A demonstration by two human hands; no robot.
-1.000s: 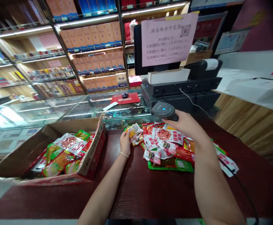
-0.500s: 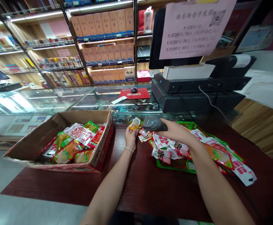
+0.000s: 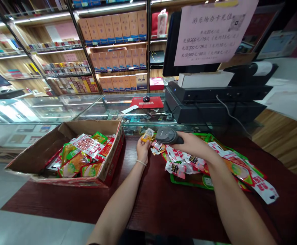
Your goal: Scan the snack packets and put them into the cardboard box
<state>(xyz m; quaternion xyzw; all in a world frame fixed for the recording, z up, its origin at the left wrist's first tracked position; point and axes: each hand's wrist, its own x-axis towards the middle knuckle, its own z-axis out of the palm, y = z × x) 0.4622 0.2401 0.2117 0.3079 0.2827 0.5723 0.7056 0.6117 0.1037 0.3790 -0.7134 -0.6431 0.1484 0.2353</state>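
My left hand [image 3: 143, 149] pinches a small yellow and white snack packet [image 3: 147, 135] by its lower part, with the printed side up. Just to its right, my right hand [image 3: 189, 144] is wrapped around the handle of a black barcode scanner [image 3: 167, 135], whose head points left at the packet without touching it. Under and beside my right forearm lies a pile of snack packets [image 3: 176, 168], red, white and green, on the dark red table. Left of my left hand stands an open cardboard box [image 3: 115, 158] holding several more packets [image 3: 78, 163].
Behind the table runs a glass counter [image 3: 112, 109] with a red mat [image 3: 153, 102] and a black mouse [image 3: 146, 98] on it. A monitor with a pink paper sign [image 3: 209, 37] and a black cash drawer [image 3: 214, 110] stand at the back right. Shelves of boxes line the wall.
The packet in my left hand has tilted slightly so more of its printed face shows. The blue light on the scanner has gone out. Both hands stay almost in place.
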